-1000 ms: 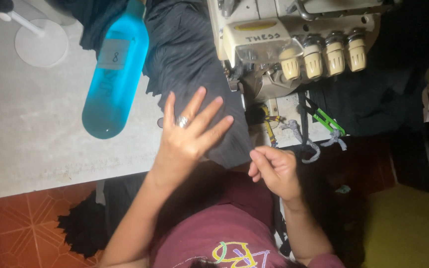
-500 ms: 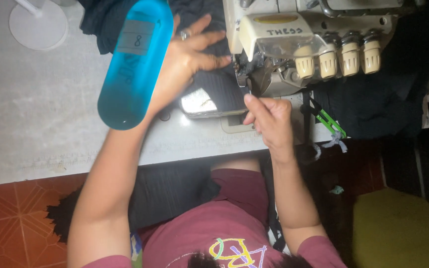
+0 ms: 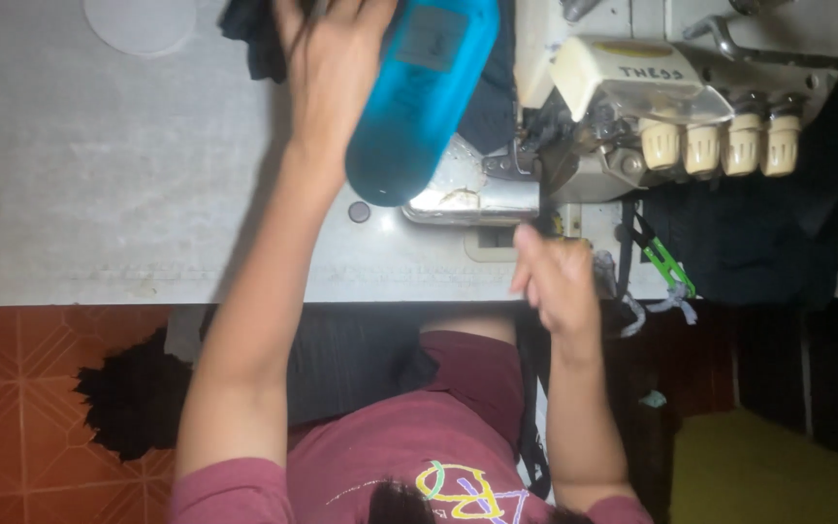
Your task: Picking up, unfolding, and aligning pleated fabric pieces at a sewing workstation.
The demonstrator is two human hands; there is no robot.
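Left hand (image 3: pixel 327 73) flat, fingers hidden, on dark cloth (image 3: pixel 254 39) beside blue plastic bottle (image 3: pixel 424 92); right hand (image 3: pixel 555 281) pinching narrow dark strip (image 3: pixel 542 209) running lengthwise toward cream overlock machine (image 3: pixel 632 87) on grey worktop (image 3: pixel 99 194).

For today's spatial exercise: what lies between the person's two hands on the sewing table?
In the head view, a blue bottle lies between left hand and right hand.

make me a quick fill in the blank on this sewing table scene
1. The bottle lying on the table is ____ in colour.
2. The left hand reaches onto the dark ____ beside the bottle.
3. The right hand is just in front of the sewing ____.
4. The person's shirt is ____.

Missing words: blue; fabric; machine; maroon
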